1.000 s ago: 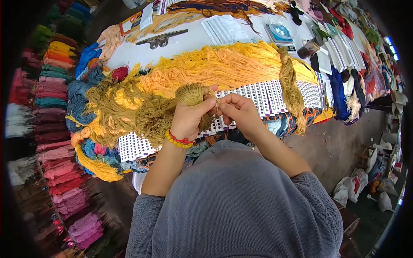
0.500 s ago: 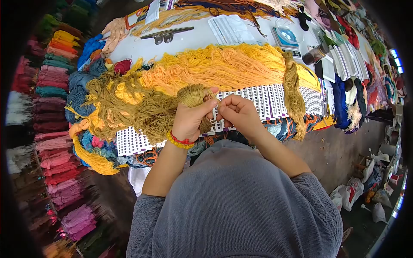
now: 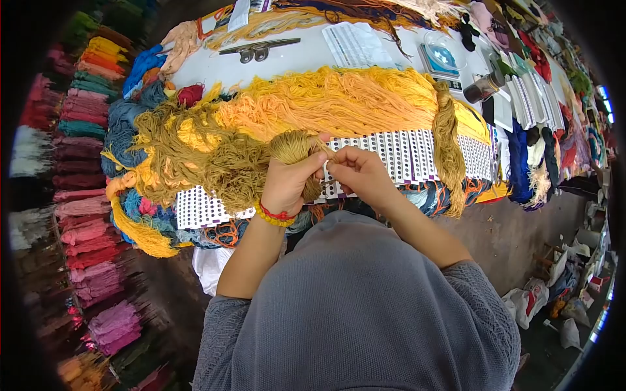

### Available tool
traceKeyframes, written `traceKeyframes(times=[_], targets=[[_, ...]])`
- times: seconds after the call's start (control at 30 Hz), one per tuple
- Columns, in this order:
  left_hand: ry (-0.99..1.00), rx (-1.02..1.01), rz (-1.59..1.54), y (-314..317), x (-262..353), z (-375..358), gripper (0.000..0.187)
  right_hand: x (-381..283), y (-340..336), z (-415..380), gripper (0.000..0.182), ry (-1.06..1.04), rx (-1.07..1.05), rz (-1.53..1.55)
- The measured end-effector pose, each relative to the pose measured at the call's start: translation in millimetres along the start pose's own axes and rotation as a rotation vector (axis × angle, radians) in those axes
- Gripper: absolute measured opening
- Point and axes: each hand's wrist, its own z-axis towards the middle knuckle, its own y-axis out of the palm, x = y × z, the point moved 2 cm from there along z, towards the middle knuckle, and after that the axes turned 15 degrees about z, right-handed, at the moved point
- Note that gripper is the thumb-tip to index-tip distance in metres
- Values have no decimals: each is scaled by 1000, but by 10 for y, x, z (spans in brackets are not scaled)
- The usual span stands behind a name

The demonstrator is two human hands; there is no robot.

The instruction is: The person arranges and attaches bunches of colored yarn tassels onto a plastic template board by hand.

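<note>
My left hand (image 3: 291, 181), with a yellow and red bracelet at its wrist, is closed around a bundle of olive thread (image 3: 291, 146). Close beside it, the fingers of my right hand (image 3: 362, 174) pinch thin strands at the bundle's right side. To the left lies a loose olive skein (image 3: 225, 163), partly over yellow and orange thread (image 3: 339, 101). Below my fingers are white cards with rows of dark holes (image 3: 391, 156). Another olive hank (image 3: 448, 146) hangs over those cards on the right.
At the back are a metal clip bar (image 3: 259, 49), a printed sheet (image 3: 355, 44) and a scale (image 3: 443, 57). A dark jar (image 3: 484, 86) lies to the right. Coloured hanks (image 3: 98, 280) line the left side. White bags (image 3: 528, 301) sit on the floor at right.
My right fingers have shifted slightly at the strands beside the bundle. My left hand keeps its hold. The whole view has moved a little.
</note>
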Motion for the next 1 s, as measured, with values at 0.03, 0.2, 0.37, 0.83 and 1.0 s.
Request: traceKeyframes(times=[0.03, 0.2, 0.37, 0.83, 1.0], targets=[[1, 2, -1, -13, -10, 1, 27, 8, 2, -1, 9, 25, -44, -55], [-40, -70, 31, -131, -38, -27, 27, -10, -18, -14, 22, 315, -322, 596], [-130, -176, -128, -183, -29, -44, 45, -22, 31, 50, 27, 105, -274, 756], [-112, -225, -120, -328, -30, -14, 49, 200, 376, 190, 12, -89, 55, 48], [-55, -165, -14, -446, -75, 42, 47, 174, 271, 185, 11, -221, 120, 66]])
